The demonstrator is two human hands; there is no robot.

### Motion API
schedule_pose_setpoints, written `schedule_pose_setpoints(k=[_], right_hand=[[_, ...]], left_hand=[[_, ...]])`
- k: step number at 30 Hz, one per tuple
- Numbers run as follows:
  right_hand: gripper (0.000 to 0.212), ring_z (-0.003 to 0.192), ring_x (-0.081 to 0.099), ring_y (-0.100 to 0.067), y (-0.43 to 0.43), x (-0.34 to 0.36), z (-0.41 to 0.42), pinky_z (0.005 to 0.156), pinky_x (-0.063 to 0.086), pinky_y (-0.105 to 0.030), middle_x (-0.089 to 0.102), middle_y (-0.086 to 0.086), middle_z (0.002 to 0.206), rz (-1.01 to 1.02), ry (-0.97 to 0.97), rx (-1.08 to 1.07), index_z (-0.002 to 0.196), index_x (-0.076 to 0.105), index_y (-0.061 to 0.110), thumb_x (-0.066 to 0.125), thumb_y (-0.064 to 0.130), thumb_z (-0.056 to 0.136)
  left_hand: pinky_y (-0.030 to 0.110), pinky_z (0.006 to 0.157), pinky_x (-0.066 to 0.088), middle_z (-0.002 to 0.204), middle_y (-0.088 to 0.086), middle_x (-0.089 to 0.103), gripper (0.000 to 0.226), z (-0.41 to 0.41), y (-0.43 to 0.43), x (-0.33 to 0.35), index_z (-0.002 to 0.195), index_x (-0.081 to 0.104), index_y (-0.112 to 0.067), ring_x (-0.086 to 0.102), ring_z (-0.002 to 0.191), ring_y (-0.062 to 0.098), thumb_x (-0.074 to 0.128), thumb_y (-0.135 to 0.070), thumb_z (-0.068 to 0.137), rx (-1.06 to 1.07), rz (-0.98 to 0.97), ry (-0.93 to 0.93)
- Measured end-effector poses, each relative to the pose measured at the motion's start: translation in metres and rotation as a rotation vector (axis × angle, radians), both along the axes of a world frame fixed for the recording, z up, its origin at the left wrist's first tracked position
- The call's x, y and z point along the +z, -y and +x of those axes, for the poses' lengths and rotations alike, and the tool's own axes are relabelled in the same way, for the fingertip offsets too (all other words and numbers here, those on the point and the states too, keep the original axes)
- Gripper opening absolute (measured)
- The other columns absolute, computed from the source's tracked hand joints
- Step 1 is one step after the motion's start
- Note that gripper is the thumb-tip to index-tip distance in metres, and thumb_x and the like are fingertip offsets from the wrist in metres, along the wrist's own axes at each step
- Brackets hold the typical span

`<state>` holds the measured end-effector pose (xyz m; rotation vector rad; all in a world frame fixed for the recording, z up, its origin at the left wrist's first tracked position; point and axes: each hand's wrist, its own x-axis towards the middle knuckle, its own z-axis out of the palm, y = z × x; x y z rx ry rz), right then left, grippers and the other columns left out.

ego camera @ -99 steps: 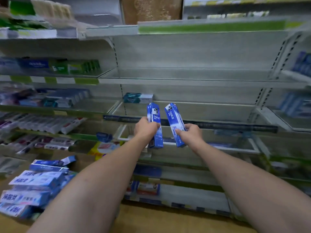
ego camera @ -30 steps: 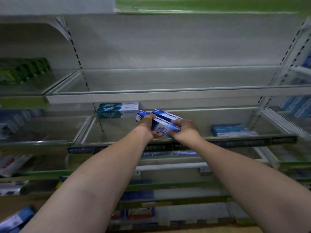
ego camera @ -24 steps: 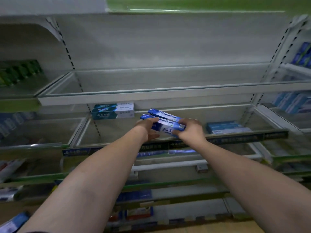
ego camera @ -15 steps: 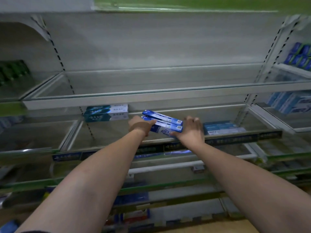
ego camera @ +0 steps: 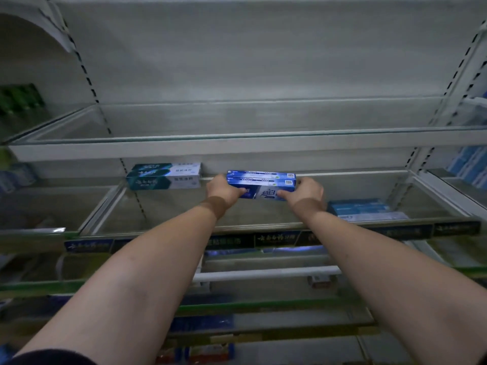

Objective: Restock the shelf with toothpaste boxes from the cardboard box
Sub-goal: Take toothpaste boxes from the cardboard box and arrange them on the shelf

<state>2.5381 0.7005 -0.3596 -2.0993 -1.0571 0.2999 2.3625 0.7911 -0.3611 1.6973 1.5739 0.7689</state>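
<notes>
Left hand [ego camera: 222, 192] and right hand [ego camera: 307, 192] clamp the two ends of a stacked pair of blue toothpaste boxes [ego camera: 262, 181], deep on the glass shelf [ego camera: 171, 206].

Each hand's fingers curl round one end of the pair, one box on the other, labels facing out. The pair sits close to the back panel [ego camera: 355, 164], between the teal boxes [ego camera: 163, 177] on the left and the pale blue boxes [ego camera: 363, 209] lying nearer the front on the right. I can't tell whether the lower box touches the glass yet. From where I stand, the way to do it is to set both down flat together, long side square to the front rail [ego camera: 276, 239]. Both hands should then ease off at once so the top box doesn't slide. Lining the pair up with the teal stack would keep the row tidy, and the knuckles need watching under the upper shelf [ego camera: 237, 151].
</notes>
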Motion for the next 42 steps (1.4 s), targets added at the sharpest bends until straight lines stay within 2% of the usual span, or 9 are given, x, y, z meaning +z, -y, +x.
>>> schedule_pose_setpoints(k=[5, 8, 13, 18, 21, 28, 34, 38, 42], right_hand=[[0.038, 0.098, 0.068, -0.027, -0.026, -0.007, 0.013, 0.083, 0.048, -0.028, 0.075, -0.013, 0.1, 0.057, -0.073, -0.007, 0.107, 0.076, 0.01, 0.085, 0.028, 0.075], [0.034, 0.095, 0.069, -0.029, -0.036, -0.007, 0.013, 0.081, 0.051, -0.031, 0.075, -0.015, 0.098, 0.075, -0.065, -0.015, 0.105, 0.077, 0.011, 0.081, 0.025, 0.075], [0.035, 0.096, 0.069, -0.029, -0.047, -0.007, 0.02, 0.081, 0.051, -0.031, 0.075, -0.014, 0.099, 0.087, -0.077, -0.009, 0.106, 0.076, 0.012, 0.081, 0.025, 0.074], [0.04, 0.102, 0.068, -0.03, -0.052, -0.007, 0.03, 0.086, 0.051, -0.032, 0.075, -0.015, 0.104, 0.115, -0.108, 0.014, 0.113, 0.075, 0.014, 0.083, 0.02, 0.074], [0.044, 0.101, 0.068, -0.028, -0.056, -0.009, 0.034, 0.088, 0.051, -0.031, 0.074, -0.013, 0.104, 0.144, -0.127, 0.011, 0.116, 0.074, 0.014, 0.084, 0.018, 0.073], [0.035, 0.098, 0.069, -0.027, -0.063, -0.007, 0.033, 0.077, 0.047, -0.026, 0.075, -0.011, 0.101, 0.084, -0.081, 0.024, 0.111, 0.075, 0.016, 0.082, 0.021, 0.077], [0.043, 0.106, 0.065, -0.028, -0.051, -0.003, 0.028, 0.083, 0.043, -0.022, 0.074, -0.009, 0.11, 0.138, -0.097, 0.044, 0.119, 0.07, 0.016, 0.073, 0.008, 0.077], [0.044, 0.114, 0.061, -0.034, -0.039, 0.01, 0.018, 0.093, 0.045, -0.03, 0.07, -0.015, 0.117, 0.104, -0.108, 0.001, 0.123, 0.065, 0.011, 0.07, 0.01, 0.08], [0.038, 0.109, 0.063, -0.035, -0.025, 0.028, 0.0, 0.089, 0.047, -0.032, 0.071, -0.014, 0.113, 0.068, -0.067, 0.019, 0.118, 0.067, 0.016, 0.067, 0.017, 0.08]], left_hand=[[0.032, 0.093, 0.052, 0.122, 0.014, 0.066, 0.036, 0.013, -0.011, 0.0, 0.124, 0.064, -0.008, 0.063, 0.109, 0.029, 0.072, -0.016, 0.089, 0.08, 0.028, -0.033], [0.029, 0.086, 0.049, 0.119, 0.016, 0.068, 0.032, 0.02, -0.013, -0.001, 0.121, 0.067, -0.008, 0.064, 0.109, 0.031, 0.07, -0.015, 0.089, 0.124, 0.061, -0.052], [0.034, 0.095, 0.053, 0.12, 0.016, 0.067, 0.043, 0.023, -0.016, -0.005, 0.121, 0.066, -0.007, 0.064, 0.11, 0.031, 0.081, -0.023, 0.084, 0.183, 0.051, 0.027], [0.033, 0.095, 0.051, 0.122, 0.014, 0.066, 0.045, 0.029, -0.021, -0.004, 0.125, 0.065, -0.009, 0.063, 0.112, 0.031, 0.079, -0.025, 0.086, 0.211, 0.046, 0.038], [0.036, 0.095, 0.053, 0.12, 0.014, 0.067, 0.042, 0.032, -0.023, -0.007, 0.125, 0.065, -0.009, 0.064, 0.11, 0.031, 0.077, -0.025, 0.088, 0.212, 0.052, 0.036], [0.035, 0.088, 0.054, 0.12, 0.011, 0.067, 0.044, 0.031, -0.03, -0.001, 0.127, 0.064, -0.014, 0.065, 0.108, 0.03, 0.077, -0.031, 0.088, 0.221, 0.055, -0.082], [0.04, 0.093, 0.056, 0.118, 0.012, 0.068, 0.043, 0.032, -0.021, 0.003, 0.122, 0.065, -0.011, 0.065, 0.108, 0.03, 0.079, -0.031, 0.086, 0.209, 0.031, -0.047], [0.038, 0.098, 0.053, 0.121, 0.015, 0.067, 0.05, 0.022, -0.006, 0.012, 0.13, 0.061, -0.009, 0.063, 0.113, 0.031, 0.078, -0.031, 0.088, 0.184, 0.051, -0.071], [0.037, 0.1, 0.048, 0.126, 0.014, 0.066, 0.045, 0.01, 0.011, 0.03, 0.134, 0.061, -0.012, 0.06, 0.117, 0.031, 0.072, -0.027, 0.092, 0.128, 0.104, -0.087]])
